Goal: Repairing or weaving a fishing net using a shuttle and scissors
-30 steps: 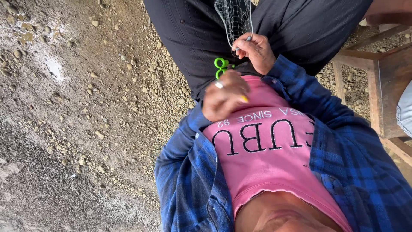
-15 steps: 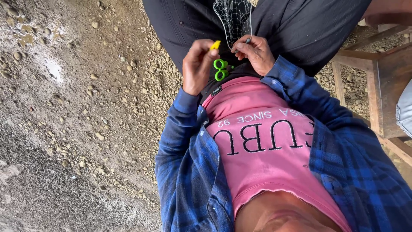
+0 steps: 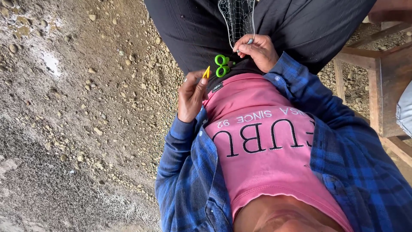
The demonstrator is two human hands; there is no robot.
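Hands (image 3: 192, 96) (image 3: 259, 51) two, one net (image 3: 237, 19), one scissors (image 3: 222, 65)

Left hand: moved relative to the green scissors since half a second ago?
Yes. The left hand, pinching a yellow piece, has drawn away from the green scissors toward the lower left of the view; the scissors stay put.

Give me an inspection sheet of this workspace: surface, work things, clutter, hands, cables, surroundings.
Surface: the lap in black trousers; no table.
Work things: fine net hanging over the lap; green scissors lying at the waist; small yellow tool.
Clutter: nothing seen.
Hands: left hand pinches the small yellow tool; right hand grips the net's lower edge.
Cables: nothing seen.
Surroundings: gravel ground with a damp patch; wooden seat frame on the right; pale blue cloth at the right edge, unclear.
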